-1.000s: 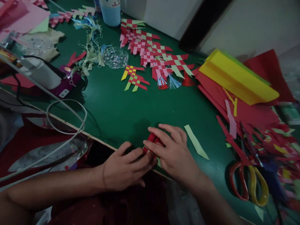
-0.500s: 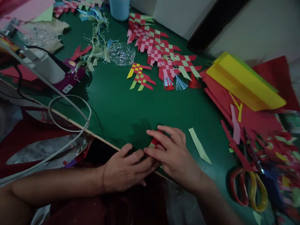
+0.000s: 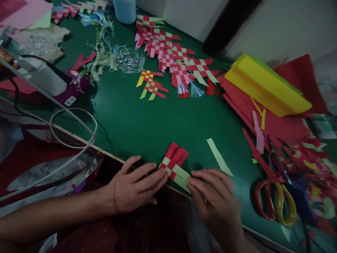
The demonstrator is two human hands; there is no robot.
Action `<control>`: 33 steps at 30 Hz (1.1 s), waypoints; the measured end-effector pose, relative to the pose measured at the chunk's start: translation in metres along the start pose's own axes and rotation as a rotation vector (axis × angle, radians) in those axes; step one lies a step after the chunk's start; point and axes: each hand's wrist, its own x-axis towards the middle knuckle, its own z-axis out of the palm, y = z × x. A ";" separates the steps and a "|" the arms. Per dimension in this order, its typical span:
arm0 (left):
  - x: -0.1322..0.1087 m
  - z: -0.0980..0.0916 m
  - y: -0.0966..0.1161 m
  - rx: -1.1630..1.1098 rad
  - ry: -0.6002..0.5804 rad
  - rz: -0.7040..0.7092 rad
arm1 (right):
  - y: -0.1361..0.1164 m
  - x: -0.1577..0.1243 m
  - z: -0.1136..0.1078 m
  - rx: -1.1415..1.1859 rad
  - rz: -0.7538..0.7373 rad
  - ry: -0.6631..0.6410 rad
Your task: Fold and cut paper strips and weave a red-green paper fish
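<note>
A partly visible woven paper piece [image 3: 172,166] of red and light green strips lies at the table's front edge. Its red ends point away from me and its green ends point right. My left hand [image 3: 140,182] is open, fingers stretched out, with the fingertips resting on the weave's left corner. On the other side, my right hand [image 3: 216,196] has its fingertips closed at the green strip ends. A loose light green paper strip [image 3: 219,157] lies just beyond my right hand.
Finished woven paper fish [image 3: 168,59] lie along the back, some with tassels. A clear dish of googly eyes [image 3: 130,60] stands beside loose tassels [image 3: 102,52]. To the right are scissors [image 3: 275,202], paper scraps and folded yellow paper [image 3: 267,86]. A white cable [image 3: 73,109] loops over the left edge.
My right hand has moved right, off the top of the weave to its green ends, uncovering the red and green checks. My left hand stays at its left side. The view has shifted slightly.
</note>
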 end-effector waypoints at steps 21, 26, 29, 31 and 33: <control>-0.008 0.000 -0.003 -0.072 -0.051 -0.006 | 0.004 -0.039 0.001 -0.056 0.024 0.034; -0.006 -0.001 -0.004 -0.085 -0.030 -0.008 | -0.001 -0.040 0.001 -0.061 0.049 0.016; -0.006 -0.001 -0.005 -0.070 -0.024 -0.005 | -0.002 -0.039 0.004 -0.069 0.036 0.007; -0.006 0.000 -0.006 -0.072 -0.023 0.001 | -0.001 -0.039 0.005 -0.080 0.019 0.001; -0.006 0.001 -0.006 -0.092 -0.016 0.003 | 0.001 -0.040 0.006 -0.091 0.004 0.000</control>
